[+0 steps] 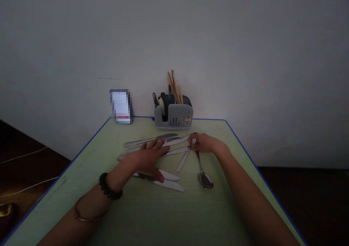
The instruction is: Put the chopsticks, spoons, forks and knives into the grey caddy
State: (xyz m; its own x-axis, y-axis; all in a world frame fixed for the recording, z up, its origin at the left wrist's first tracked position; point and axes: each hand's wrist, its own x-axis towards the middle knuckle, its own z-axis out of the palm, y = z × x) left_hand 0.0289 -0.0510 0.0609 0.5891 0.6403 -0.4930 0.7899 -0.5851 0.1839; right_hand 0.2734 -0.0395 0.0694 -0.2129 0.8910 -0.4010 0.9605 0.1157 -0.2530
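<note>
My left hand (151,158) lies with fingers spread over several metal table knives, touching some of them. Two knife blades (170,186) stick out below its thumb. Beyond the fingers, a table knife (147,140) lies slanted, with more blades close beside it. My right hand (200,143) is closed, its fingertips pinching a small piece of metal cutlery (183,161) whose handle points down toward me. Its head is mostly covered by the fingers, so I cannot tell its kind. Just below the right hand lies a metal spoon (205,180), its handle running up under the fingers.
A grey holder (178,116) with chopsticks (174,86) and other utensils stands at the table's back edge. Left of it a phone (121,107) with a lit screen leans against the wall. The pale green table (174,217) has a blue rim.
</note>
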